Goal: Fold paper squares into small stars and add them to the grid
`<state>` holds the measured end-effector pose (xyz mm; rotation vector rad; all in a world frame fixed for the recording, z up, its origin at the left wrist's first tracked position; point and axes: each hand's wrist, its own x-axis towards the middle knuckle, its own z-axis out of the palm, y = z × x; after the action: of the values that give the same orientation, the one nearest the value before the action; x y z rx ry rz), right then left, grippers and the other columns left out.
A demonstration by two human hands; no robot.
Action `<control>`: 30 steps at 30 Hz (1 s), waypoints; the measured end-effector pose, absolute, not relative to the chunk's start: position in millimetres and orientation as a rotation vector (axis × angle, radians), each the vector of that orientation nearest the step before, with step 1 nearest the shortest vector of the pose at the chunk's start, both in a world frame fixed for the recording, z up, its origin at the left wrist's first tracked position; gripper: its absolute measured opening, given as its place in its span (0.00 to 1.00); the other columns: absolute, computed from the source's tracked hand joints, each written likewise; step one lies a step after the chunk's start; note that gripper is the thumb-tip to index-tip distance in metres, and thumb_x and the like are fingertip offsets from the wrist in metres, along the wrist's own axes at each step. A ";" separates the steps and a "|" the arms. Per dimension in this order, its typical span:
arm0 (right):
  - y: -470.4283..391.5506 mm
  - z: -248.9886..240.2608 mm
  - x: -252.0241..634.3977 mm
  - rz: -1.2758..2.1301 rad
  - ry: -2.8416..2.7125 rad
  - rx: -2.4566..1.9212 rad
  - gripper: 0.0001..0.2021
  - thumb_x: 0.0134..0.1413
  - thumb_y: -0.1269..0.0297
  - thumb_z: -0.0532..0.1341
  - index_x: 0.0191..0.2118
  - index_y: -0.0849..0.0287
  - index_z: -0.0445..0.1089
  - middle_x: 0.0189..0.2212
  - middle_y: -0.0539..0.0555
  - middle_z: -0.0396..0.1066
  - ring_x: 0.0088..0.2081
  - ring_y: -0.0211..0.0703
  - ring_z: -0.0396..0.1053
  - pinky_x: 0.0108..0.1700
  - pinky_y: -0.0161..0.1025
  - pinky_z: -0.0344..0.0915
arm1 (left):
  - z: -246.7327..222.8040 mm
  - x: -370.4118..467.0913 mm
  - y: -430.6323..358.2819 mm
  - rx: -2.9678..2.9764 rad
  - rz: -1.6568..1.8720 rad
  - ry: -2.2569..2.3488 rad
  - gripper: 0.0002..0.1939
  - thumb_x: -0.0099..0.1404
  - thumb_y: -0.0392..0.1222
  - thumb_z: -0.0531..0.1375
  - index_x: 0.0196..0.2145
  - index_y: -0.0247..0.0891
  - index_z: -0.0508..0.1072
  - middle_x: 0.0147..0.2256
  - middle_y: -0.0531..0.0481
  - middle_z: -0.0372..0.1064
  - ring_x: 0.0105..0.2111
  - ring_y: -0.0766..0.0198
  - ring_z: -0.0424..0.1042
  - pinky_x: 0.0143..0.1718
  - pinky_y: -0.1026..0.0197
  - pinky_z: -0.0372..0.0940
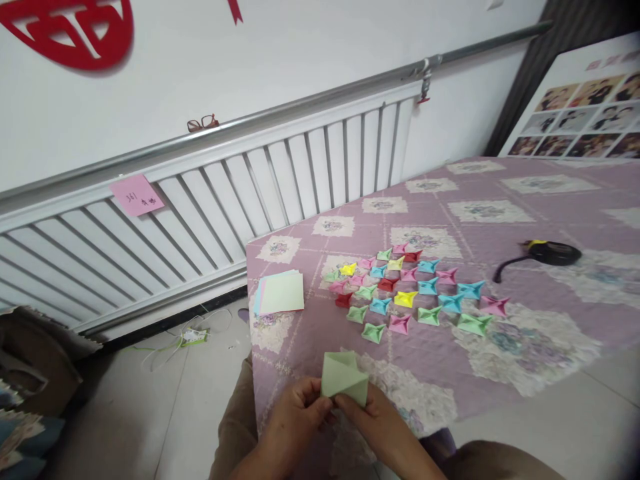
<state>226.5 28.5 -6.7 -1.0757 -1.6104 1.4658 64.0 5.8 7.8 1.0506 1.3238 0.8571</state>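
A partly folded sheet of light green paper (pixel 345 377) is held over the near edge of the table. My left hand (pixel 299 412) pinches its lower left corner between thumb and fingers. On the other side, my right hand (pixel 376 419) grips the lower right part, thumb in front and fingers hidden behind. Both thumbs nearly meet at the bottom edge. Beyond the hands lie several small folded paper boats (pixel 406 298) in pink, green, blue, yellow and red, in loose rows. To the left sits a stack of square paper sheets (pixel 283 292), pale green on top.
A purple flowered tablecloth (pixel 520 280) covers the table. A coiled black cable (pixel 555 253) lies at the right. A white radiator (pixel 300 167) with a pink note (pixel 137 195) runs along the wall, and glasses (pixel 203 123) rest on the pipe. A photo board (pixel 580 107) stands behind.
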 end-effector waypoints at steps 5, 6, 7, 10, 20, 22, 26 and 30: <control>29.3 -4.2 225.4 1.479 -1.563 -1.078 0.16 0.53 0.50 0.56 0.30 0.58 0.69 0.30 0.53 0.73 0.34 0.47 0.69 0.38 0.41 0.65 | 4.3 65.2 6.4 1.004 0.833 1.374 0.17 0.51 0.52 0.62 0.32 0.34 0.72 0.26 0.51 0.70 0.24 0.66 0.67 0.25 0.65 0.57; 29.3 -4.0 225.7 1.479 -1.562 -1.087 0.16 0.53 0.50 0.56 0.31 0.58 0.70 0.30 0.53 0.73 0.34 0.47 0.69 0.38 0.42 0.65 | 4.3 65.0 6.7 1.007 0.826 1.376 0.17 0.51 0.52 0.62 0.32 0.34 0.72 0.25 0.52 0.69 0.24 0.66 0.67 0.25 0.65 0.57; 29.3 -3.9 226.2 1.484 -1.564 -1.092 0.16 0.53 0.49 0.56 0.30 0.59 0.70 0.30 0.53 0.73 0.34 0.47 0.69 0.39 0.42 0.65 | 4.5 64.6 7.0 1.013 0.822 1.373 0.17 0.51 0.52 0.62 0.32 0.34 0.72 0.25 0.52 0.69 0.24 0.66 0.67 0.25 0.65 0.57; 29.2 -3.9 228.7 1.528 -1.606 -1.054 0.15 0.53 0.51 0.57 0.33 0.59 0.72 0.33 0.53 0.74 0.37 0.48 0.69 0.41 0.42 0.65 | 5.9 63.5 7.7 1.022 0.825 1.360 0.18 0.52 0.53 0.62 0.32 0.34 0.73 0.24 0.52 0.69 0.24 0.67 0.66 0.25 0.65 0.57; 28.5 -1.0 224.8 1.497 -1.599 -1.076 0.18 0.53 0.47 0.55 0.29 0.58 0.69 0.29 0.53 0.72 0.34 0.46 0.69 0.38 0.41 0.65 | 8.5 63.7 5.8 1.008 0.871 1.397 0.13 0.53 0.50 0.62 0.27 0.35 0.71 0.22 0.53 0.68 0.23 0.67 0.65 0.25 0.65 0.57; 28.4 0.6 222.8 1.484 -1.575 -1.107 0.18 0.52 0.46 0.55 0.28 0.58 0.68 0.28 0.53 0.72 0.33 0.46 0.69 0.37 0.40 0.65 | 7.7 63.7 6.0 1.006 0.866 1.386 0.13 0.53 0.50 0.62 0.28 0.35 0.72 0.24 0.53 0.69 0.23 0.67 0.66 0.25 0.65 0.57; 28.2 1.2 221.5 1.448 -1.570 -1.139 0.17 0.51 0.48 0.56 0.28 0.57 0.69 0.28 0.52 0.73 0.33 0.47 0.69 0.37 0.40 0.65 | 7.2 63.1 5.5 1.005 0.868 1.351 0.16 0.53 0.52 0.62 0.30 0.35 0.71 0.26 0.52 0.70 0.23 0.67 0.66 0.24 0.66 0.57; 28.8 -2.5 222.0 1.410 -1.600 -1.115 0.16 0.53 0.50 0.56 0.29 0.58 0.70 0.28 0.52 0.72 0.34 0.47 0.68 0.38 0.40 0.64 | 6.5 61.8 4.1 1.005 0.878 1.363 0.18 0.54 0.56 0.61 0.27 0.36 0.69 0.22 0.54 0.67 0.23 0.67 0.65 0.24 0.66 0.56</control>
<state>222.0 28.8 -2.5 -1.1147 -1.5999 1.4095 61.8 4.1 6.5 1.0048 1.3630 0.8784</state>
